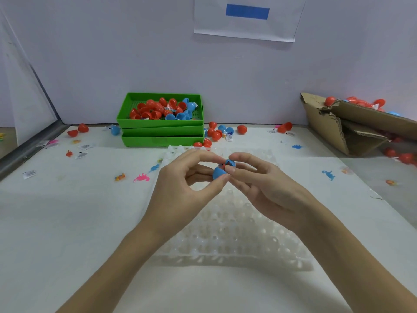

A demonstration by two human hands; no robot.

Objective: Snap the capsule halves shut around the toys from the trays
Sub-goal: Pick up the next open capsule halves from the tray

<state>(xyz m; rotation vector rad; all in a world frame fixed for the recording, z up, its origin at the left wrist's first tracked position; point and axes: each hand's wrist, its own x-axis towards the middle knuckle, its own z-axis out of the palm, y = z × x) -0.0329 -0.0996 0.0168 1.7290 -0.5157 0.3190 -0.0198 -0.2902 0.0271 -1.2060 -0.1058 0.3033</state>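
Both hands meet above the middle of the table. My left hand [185, 184] pinches the lower blue capsule half [218, 173] between thumb and fingers. My right hand [259, 179] pinches the upper blue capsule half [230, 163], tilted over the lower one. A small red toy [223, 166] shows in the gap between the two halves. Stacked green trays [158, 132] at the back hold several red and blue capsule halves [158, 109].
A clear dimpled plastic tray [232, 233] lies under my hands. Loose red and blue capsules [216, 132], small dinosaur toys [141, 177] and paper tags [29, 173] are scattered over the white table. A torn cardboard box [352, 127] with red capsules sits at right.
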